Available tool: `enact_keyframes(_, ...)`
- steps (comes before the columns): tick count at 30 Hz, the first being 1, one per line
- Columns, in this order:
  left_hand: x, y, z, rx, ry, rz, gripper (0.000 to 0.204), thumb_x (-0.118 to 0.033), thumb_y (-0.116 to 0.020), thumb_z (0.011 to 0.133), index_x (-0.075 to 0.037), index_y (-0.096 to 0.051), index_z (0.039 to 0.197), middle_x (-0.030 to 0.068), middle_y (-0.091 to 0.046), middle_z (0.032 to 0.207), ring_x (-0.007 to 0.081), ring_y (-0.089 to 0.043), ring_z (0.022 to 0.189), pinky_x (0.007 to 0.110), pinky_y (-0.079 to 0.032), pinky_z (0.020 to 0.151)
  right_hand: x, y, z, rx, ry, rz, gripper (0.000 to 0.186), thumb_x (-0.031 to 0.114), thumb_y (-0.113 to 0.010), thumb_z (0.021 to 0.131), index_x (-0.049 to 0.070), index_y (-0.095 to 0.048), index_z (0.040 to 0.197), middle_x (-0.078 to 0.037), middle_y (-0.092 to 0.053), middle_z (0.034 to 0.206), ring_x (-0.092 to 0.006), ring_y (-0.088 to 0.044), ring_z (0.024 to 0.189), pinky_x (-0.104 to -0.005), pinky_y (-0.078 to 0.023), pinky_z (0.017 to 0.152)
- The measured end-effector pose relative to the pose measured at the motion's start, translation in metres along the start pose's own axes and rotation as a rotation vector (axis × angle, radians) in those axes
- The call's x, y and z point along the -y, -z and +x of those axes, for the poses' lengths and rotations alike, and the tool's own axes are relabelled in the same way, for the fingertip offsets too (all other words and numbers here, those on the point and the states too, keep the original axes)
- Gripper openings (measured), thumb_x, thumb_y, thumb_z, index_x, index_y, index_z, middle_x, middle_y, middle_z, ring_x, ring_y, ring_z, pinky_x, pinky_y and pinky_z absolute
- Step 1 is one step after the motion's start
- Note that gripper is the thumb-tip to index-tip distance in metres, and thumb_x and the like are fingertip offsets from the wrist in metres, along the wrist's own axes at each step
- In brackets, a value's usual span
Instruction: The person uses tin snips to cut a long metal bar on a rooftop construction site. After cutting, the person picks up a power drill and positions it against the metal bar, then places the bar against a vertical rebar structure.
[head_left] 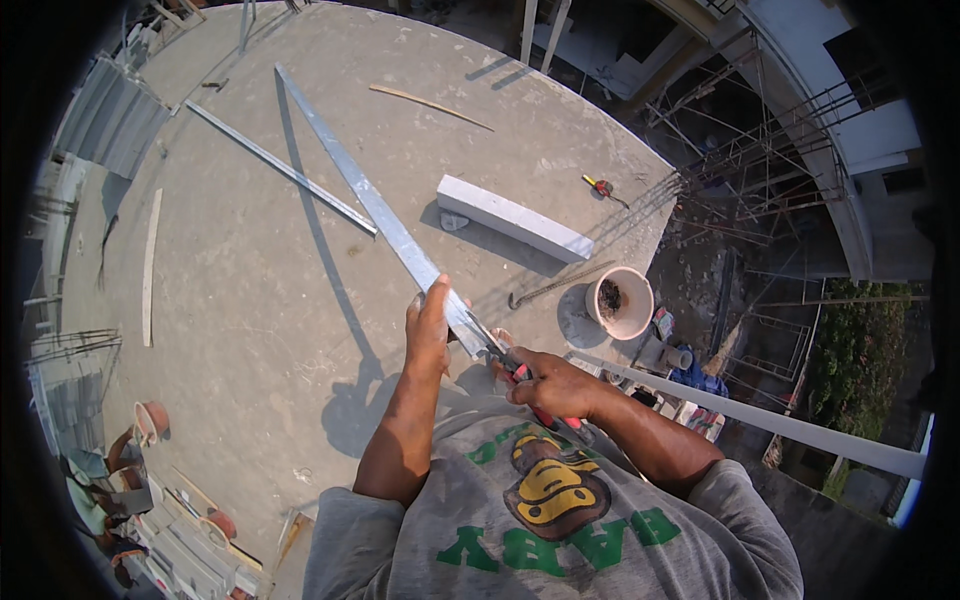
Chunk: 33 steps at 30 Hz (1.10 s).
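Observation:
A long galvanized metal channel [395, 235] stretches away from me over the concrete floor, its near end close to my body. My left hand [429, 325] is closed around it a little short of that end. In my right hand [556, 384] is a pair of tin snips [522, 374] with red-and-black handles. The snips' jaws meet the channel's near end; whether they bite into the metal is too small to tell. A second, thinner metal channel [285, 168] lies on the floor, farther off to the left.
Ahead lies a pale rectangular block [510, 218]. A bucket [643, 310], a bent rod [560, 286] and a tape measure [602, 188] are to the right, near the slab's edge. Scaffolding [745, 140] stands beyond. Wood strips [430, 106] lie about. Another person [95, 500] is at lower left.

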<state>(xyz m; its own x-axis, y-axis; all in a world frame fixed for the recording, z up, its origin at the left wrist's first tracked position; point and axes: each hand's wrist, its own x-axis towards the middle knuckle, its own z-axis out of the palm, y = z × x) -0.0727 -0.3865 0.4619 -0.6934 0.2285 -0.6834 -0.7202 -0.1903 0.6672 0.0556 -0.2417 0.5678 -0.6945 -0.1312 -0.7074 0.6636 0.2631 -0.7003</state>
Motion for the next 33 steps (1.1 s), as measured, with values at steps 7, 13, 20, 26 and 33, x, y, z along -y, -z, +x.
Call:
enact_keyframes(7,0.001,-0.002,0.000,0.020,-0.022,-0.031,0.044,-0.042,-0.069,0.087,-0.003,-0.055,0.101,0.0138,-0.064,0.080,0.0208,-0.061,0.065,0.034,-0.051,0.058,-0.006,0.007,-0.002,0.034,-0.025,0.071,0.044,0.018,-0.067,0.080,-0.002,-0.056,0.118,-0.021,-0.062,0.106,-0.0305,-0.060,0.102,-0.0377,-0.045,0.090)
enact_keyframes(13,0.003,0.001,0.003,0.015,0.008,0.013,0.045,-0.042,-0.068,0.087,-0.001,-0.056,0.101,0.0144,-0.065,0.078,0.0199,-0.062,0.062,0.033,-0.051,0.055,-0.011,-0.001,0.001,-0.032,0.006,0.072,0.041,0.018,-0.066,0.080,-0.001,-0.056,0.115,-0.022,-0.062,0.104,-0.0328,-0.060,0.101,-0.0382,-0.045,0.089)
enact_keyframes(20,0.001,0.006,0.003,-0.018,-0.004,0.071,0.044,-0.041,-0.068,0.088,0.000,-0.057,0.100,0.0144,-0.065,0.078,0.0194,-0.061,0.059,0.033,-0.051,0.053,0.000,-0.006,0.000,0.013,-0.018,-0.031,0.041,0.017,-0.063,0.082,-0.003,-0.053,0.116,-0.024,-0.061,0.102,-0.0365,-0.059,0.100,-0.0412,-0.046,0.087)
enact_keyframes(26,0.002,0.008,0.001,-0.011,-0.004,-0.030,0.046,-0.042,-0.068,0.087,0.000,-0.057,0.103,0.0154,-0.065,0.081,0.0197,-0.060,0.061,0.034,-0.050,0.054,0.002,-0.014,-0.002,-0.019,0.044,-0.079,0.046,0.013,-0.064,0.084,0.003,-0.052,0.126,-0.010,-0.058,0.094,-0.0162,-0.055,0.086,-0.0300,-0.044,0.079)
enact_keyframes(33,-0.002,0.007,-0.002,0.009,0.007,-0.012,0.048,-0.045,-0.066,0.088,-0.001,-0.057,0.105,0.0169,-0.066,0.083,0.0203,-0.061,0.064,0.034,-0.050,0.058,-0.009,-0.002,-0.001,0.015,0.070,0.012,0.039,0.016,-0.065,0.082,0.000,-0.055,0.117,-0.016,-0.058,0.098,-0.0252,-0.056,0.094,-0.0349,-0.044,0.085)
